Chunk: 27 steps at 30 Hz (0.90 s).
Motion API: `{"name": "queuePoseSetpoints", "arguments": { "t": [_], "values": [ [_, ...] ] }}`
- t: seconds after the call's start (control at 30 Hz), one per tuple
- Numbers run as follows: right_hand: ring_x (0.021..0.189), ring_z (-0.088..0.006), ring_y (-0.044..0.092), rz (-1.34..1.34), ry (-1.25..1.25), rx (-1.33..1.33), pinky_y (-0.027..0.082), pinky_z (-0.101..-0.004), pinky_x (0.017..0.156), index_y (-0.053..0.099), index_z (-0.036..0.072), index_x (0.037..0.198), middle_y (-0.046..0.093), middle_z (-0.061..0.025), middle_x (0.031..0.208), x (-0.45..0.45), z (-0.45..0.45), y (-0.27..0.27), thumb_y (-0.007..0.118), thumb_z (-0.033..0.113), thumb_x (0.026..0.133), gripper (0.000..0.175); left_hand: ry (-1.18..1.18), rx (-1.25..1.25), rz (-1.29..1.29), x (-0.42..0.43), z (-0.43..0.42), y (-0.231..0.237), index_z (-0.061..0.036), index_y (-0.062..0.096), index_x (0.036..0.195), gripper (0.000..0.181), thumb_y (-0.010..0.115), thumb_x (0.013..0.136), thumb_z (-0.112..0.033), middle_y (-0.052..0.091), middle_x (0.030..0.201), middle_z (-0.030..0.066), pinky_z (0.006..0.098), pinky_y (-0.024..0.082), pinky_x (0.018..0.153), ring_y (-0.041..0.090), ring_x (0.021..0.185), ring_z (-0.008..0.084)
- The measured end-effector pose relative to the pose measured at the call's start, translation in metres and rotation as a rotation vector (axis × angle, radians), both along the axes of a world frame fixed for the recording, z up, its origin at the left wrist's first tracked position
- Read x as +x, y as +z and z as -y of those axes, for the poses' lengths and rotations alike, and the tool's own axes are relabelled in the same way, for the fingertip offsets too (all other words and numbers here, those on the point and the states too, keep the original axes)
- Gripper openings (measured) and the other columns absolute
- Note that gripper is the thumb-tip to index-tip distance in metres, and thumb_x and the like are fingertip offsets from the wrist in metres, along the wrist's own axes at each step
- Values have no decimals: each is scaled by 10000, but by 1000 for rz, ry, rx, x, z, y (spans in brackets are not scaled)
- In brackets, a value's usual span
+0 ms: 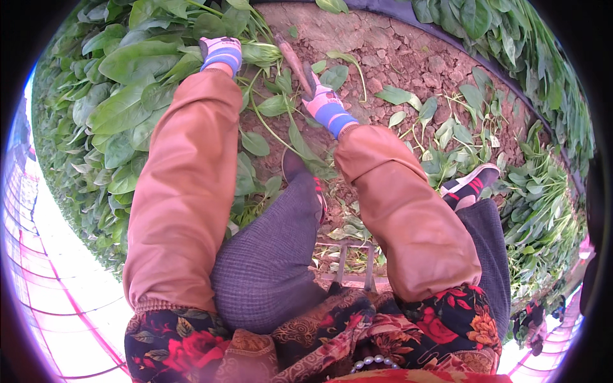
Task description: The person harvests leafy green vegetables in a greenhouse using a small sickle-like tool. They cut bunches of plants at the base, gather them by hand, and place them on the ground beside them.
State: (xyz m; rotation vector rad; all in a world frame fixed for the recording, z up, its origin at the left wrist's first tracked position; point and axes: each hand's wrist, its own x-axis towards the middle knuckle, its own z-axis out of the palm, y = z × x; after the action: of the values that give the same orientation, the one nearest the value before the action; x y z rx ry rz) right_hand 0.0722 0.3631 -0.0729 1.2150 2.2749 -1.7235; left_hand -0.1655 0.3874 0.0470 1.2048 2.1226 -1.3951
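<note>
My left hand [221,52], in a pink and blue work glove, is closed around the stems of leafy greens [258,53] that look like spinach, at the edge of the dense bed. To its right, my right hand [325,99], gloved alike, grips a long tool's rusty-brown shaft [293,60]. The shaft slants up and left, its far end close to the held stems. What kind of tool it is I cannot tell. Brown sleeve covers reach from both wrists to above the elbows. Long stems with leaves trail on the soil below the hands.
Standing greens [129,91] fill the left side. Cracked soil [383,52] bears loose leaves [450,129]. A dark strip [503,72] curves along the far edge. Cut greens [541,201] lie at right near my shoe [471,184]. A metal-framed stool [354,263] is beneath me.
</note>
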Motion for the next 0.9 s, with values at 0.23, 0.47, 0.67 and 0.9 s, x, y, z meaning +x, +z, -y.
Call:
{"name": "queuePoseSetpoints", "arguments": {
  "t": [0.23,0.47,0.67,0.9],
  "values": [
    [896,-384,639,57,-55,-75,529,-447,782,134,335,1480,637,-221,1046,8,16,11,673,273,776,889,-31,51,21,-5,2,-1,-166,635,1140,335,586,809,-166,649,1172,57,510,437,869,626,1075,261],
    [882,-393,640,107,-98,-141,526,-454,769,189,249,1476,642,-237,1005,35,34,11,678,267,773,856,-32,62,38,0,0,7,-159,630,1149,343,577,810,-146,652,1162,71,486,435,897,624,1077,268],
    [890,-410,633,77,-146,-155,521,-461,777,176,276,1480,640,-238,1018,53,51,16,666,283,789,848,-8,89,51,1,7,17,-174,632,1142,343,564,808,-133,654,1154,79,468,433,911,624,1078,259],
    [820,-347,666,-36,-335,-70,542,-397,680,304,211,1450,656,-219,993,66,57,9,718,228,774,793,106,-178,73,7,0,22,-215,295,1418,658,579,829,-290,318,1456,57,446,270,1057,301,1337,197]
  ]
}}
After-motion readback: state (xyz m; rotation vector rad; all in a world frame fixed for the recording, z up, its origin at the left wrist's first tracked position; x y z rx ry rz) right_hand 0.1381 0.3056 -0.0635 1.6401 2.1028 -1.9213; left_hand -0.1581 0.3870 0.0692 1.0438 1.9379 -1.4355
